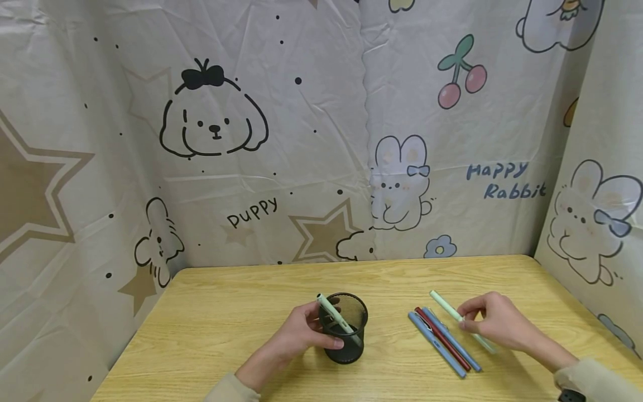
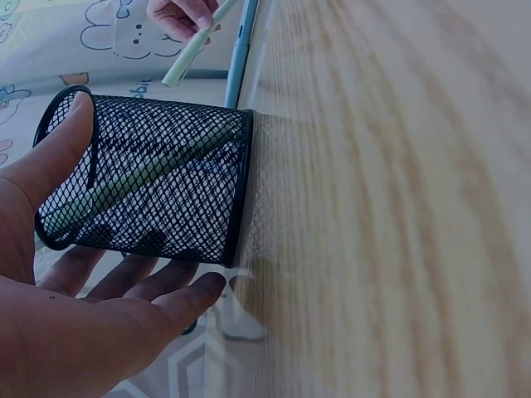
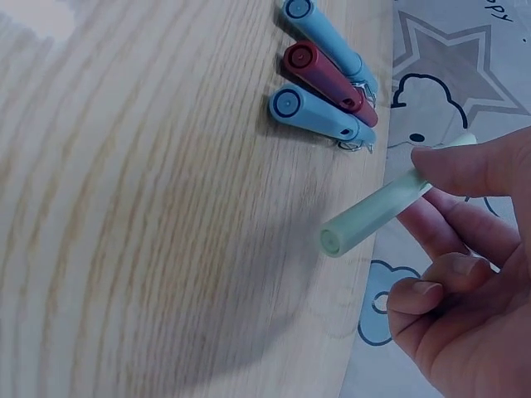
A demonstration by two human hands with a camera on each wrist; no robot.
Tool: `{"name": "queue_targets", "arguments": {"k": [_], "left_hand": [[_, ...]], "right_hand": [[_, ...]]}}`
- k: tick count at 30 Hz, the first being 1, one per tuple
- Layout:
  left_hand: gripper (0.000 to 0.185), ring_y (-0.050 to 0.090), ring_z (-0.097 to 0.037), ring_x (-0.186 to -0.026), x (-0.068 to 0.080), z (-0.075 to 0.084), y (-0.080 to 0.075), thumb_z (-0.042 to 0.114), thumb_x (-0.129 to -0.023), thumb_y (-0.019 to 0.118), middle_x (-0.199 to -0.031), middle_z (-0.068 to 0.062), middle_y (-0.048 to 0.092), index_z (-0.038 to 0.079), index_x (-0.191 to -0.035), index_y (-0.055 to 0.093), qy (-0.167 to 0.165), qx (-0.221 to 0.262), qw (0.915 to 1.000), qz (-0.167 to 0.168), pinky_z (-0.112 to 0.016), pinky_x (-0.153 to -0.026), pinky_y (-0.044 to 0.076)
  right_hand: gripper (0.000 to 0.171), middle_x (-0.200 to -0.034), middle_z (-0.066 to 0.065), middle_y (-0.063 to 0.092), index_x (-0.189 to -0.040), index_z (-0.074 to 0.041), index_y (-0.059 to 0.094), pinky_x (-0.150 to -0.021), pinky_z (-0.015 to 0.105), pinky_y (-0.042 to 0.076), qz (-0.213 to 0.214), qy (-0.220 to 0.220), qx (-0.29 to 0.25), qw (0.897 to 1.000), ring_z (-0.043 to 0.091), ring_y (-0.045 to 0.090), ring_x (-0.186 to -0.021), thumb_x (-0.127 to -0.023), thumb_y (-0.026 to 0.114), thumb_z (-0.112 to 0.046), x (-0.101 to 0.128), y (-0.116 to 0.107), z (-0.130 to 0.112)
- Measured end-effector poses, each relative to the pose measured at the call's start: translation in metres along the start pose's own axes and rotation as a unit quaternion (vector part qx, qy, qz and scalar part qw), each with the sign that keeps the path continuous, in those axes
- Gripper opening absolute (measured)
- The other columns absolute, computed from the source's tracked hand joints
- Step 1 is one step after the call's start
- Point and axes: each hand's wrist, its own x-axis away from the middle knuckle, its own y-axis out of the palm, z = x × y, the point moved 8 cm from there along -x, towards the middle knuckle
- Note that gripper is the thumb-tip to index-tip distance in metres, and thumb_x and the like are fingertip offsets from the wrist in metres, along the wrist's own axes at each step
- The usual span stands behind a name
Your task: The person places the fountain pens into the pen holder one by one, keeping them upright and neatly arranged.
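On the wooden desk (image 1: 226, 312), the left hand (image 1: 296, 332) curls around a black mesh pen cup (image 1: 346, 329), thumb on the near side and fingers wrapped behind its wall. A pale green pen (image 1: 337, 319) leans inside the cup, its top poking out over the rim toward the left. To the right of the cup, well apart from it, three pens lie side by side and touching: a blue pen (image 1: 436, 343), a red pen (image 1: 443, 339), then another blue pen (image 1: 454, 339). Just right of those, the right hand (image 1: 494, 324) pinches a second pale green pen (image 1: 459, 318) between thumb and fingertips, held tilted just above the desk.
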Motion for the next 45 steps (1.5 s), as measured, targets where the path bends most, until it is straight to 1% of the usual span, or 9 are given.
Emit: {"name": "queue_targets", "arguments": {"k": [6,13,17,22,25,33,40,45], "left_hand": [[0.084,0.065,-0.031,-0.122,0.001,0.001,0.001,-0.01,-0.075,0.089,-0.146,-0.02,0.06,0.0,-0.151,0.054,0.004,0.001,1.0,0.001,-0.043,-0.108,0.049],[0.084,0.065,-0.032,-0.123,0.001,0.0,0.001,-0.009,-0.076,0.089,-0.147,-0.02,0.059,0.0,-0.151,0.054,0.005,0.001,1.0,-0.001,-0.042,-0.108,0.049],[0.083,0.065,-0.031,-0.123,0.0,0.0,0.001,-0.008,-0.076,0.089,-0.146,-0.02,0.06,0.001,-0.151,0.054,0.005,-0.001,1.0,-0.002,-0.041,-0.107,0.05],[0.08,0.067,-0.03,-0.12,0.0,0.0,0.0,-0.006,-0.077,0.09,-0.14,-0.019,0.064,0.0,-0.149,0.056,-0.002,-0.002,1.0,-0.001,-0.036,-0.102,0.052],[0.079,0.067,-0.03,-0.119,0.001,0.0,0.0,-0.005,-0.077,0.091,-0.139,-0.018,0.064,0.0,-0.149,0.057,-0.004,-0.004,1.0,-0.002,-0.035,-0.1,0.053],[0.08,0.066,-0.03,-0.122,0.0,0.0,0.0,-0.005,-0.077,0.091,-0.142,-0.018,0.062,0.0,-0.149,0.056,-0.005,-0.003,1.0,0.0,-0.035,-0.101,0.053],[0.079,0.066,-0.03,-0.119,0.001,0.0,0.0,-0.005,-0.077,0.09,-0.139,-0.018,0.064,-0.001,-0.149,0.056,-0.002,-0.004,1.0,-0.002,-0.034,-0.098,0.054],[0.079,0.066,-0.029,-0.119,0.0,0.0,0.0,-0.005,-0.077,0.091,-0.135,-0.018,0.066,0.001,-0.148,0.058,-0.003,-0.005,1.0,-0.001,-0.034,-0.1,0.052]], "right_hand": [[0.013,-0.076,-0.006,0.065,-0.096,-0.006,0.08,-0.058,0.027,0.032,0.01,0.002,-0.004,1.0,0.012,0.044,-0.065,-0.084,0.084,-0.008,0.002,0.0,-0.003],[0.014,-0.077,-0.006,0.066,-0.098,-0.005,0.08,-0.058,0.027,0.032,0.017,-0.006,-0.009,1.0,0.012,0.043,-0.065,-0.085,0.084,-0.008,0.003,0.001,-0.007],[0.014,-0.078,-0.006,0.066,-0.101,-0.003,0.08,-0.058,0.027,0.031,0.015,-0.013,-0.02,1.0,0.013,0.042,-0.063,-0.087,0.083,-0.006,0.003,0.003,-0.009],[0.015,-0.08,-0.005,0.067,-0.103,-0.002,0.08,-0.057,0.027,0.031,0.02,-0.008,-0.025,0.999,0.014,0.042,-0.063,-0.088,0.081,-0.005,0.003,0.003,-0.01],[0.016,-0.081,-0.005,0.068,-0.105,-0.002,0.08,-0.056,0.028,0.031,0.026,-0.005,-0.026,0.999,0.013,0.041,-0.062,-0.089,0.081,-0.005,0.003,0.002,-0.012],[0.018,-0.082,-0.004,0.068,-0.108,-0.001,0.08,-0.054,0.028,0.031,0.031,-0.005,-0.04,0.999,0.013,0.038,-0.059,-0.092,0.081,-0.007,0.004,0.002,-0.019],[0.019,-0.084,-0.003,0.071,-0.107,-0.001,0.08,-0.053,0.028,0.031,0.033,-0.003,-0.052,0.998,0.011,0.036,-0.056,-0.091,0.082,-0.009,0.006,0.001,-0.025],[0.021,-0.085,-0.002,0.071,-0.108,0.0,0.08,-0.052,0.028,0.031,0.037,0.002,-0.061,0.997,0.011,0.035,-0.056,-0.09,0.082,-0.011,0.006,0.0,-0.03]]}}
